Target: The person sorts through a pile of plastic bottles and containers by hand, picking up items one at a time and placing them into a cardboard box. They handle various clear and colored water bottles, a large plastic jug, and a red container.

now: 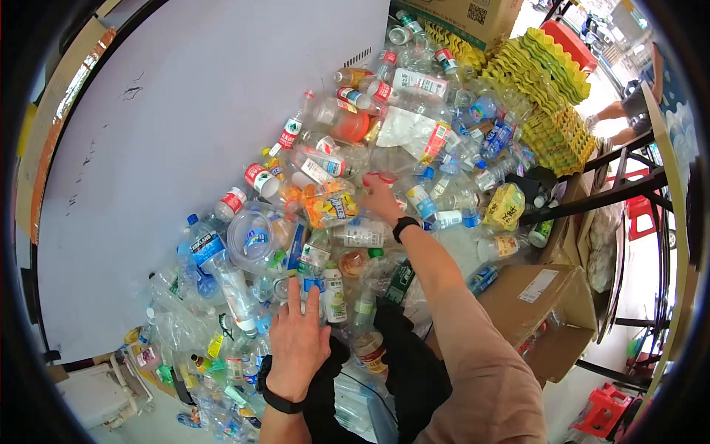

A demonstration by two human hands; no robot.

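Observation:
A big heap of empty plastic bottles (pixel 347 207) lies against a grey wall. My right hand (pixel 381 200), with a black watch on its wrist, reaches far into the heap and closes on a clear bottle with a red cap (pixel 379 178). My left hand (pixel 297 342) is nearer to me, fingers spread flat, resting on the edge of a black bag (pixel 403 370) among bottles. A clear bottle with a green label (pixel 334 294) lies just beyond its fingertips.
Stacked yellow egg trays (pixel 551 89) and a cardboard box (pixel 473 15) stand behind the heap. An open brown carton (pixel 540 311) sits at the right by a black metal frame (pixel 606 192). Red stools (pixel 606 411) stand at the lower right. A person's arm (pixel 617 111) shows at the far right.

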